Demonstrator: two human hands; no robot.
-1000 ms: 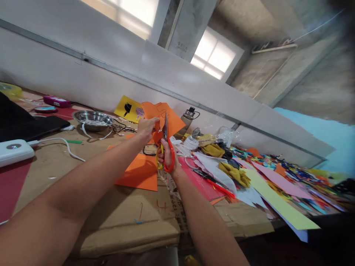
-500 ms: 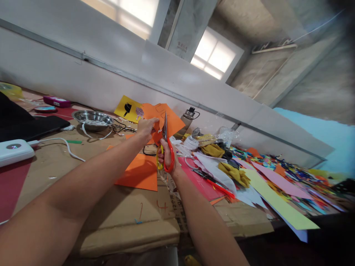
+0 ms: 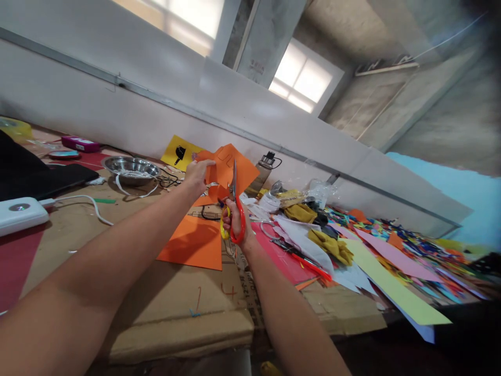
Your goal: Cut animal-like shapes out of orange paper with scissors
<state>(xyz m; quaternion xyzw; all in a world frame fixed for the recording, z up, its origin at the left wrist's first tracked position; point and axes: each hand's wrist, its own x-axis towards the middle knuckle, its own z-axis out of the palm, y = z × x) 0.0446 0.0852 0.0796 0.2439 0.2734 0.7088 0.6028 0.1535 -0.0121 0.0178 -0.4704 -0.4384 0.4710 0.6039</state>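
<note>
One raised orange sheet [image 3: 224, 168] is pinched by the left hand [image 3: 198, 175]; the right hand [image 3: 234, 216] grips one pair of scissors [image 3: 239, 206] against it; one flat orange sheet [image 3: 195, 245] lies on the worktop [image 3: 156, 308] below.

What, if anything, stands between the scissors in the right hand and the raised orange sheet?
Nothing visible. The scissors, gripped in the right hand, overlap the raised orange sheet in this view, though contact is hard to tell. The left hand holds the sheet's left side, off to the side of the scissors.
</note>
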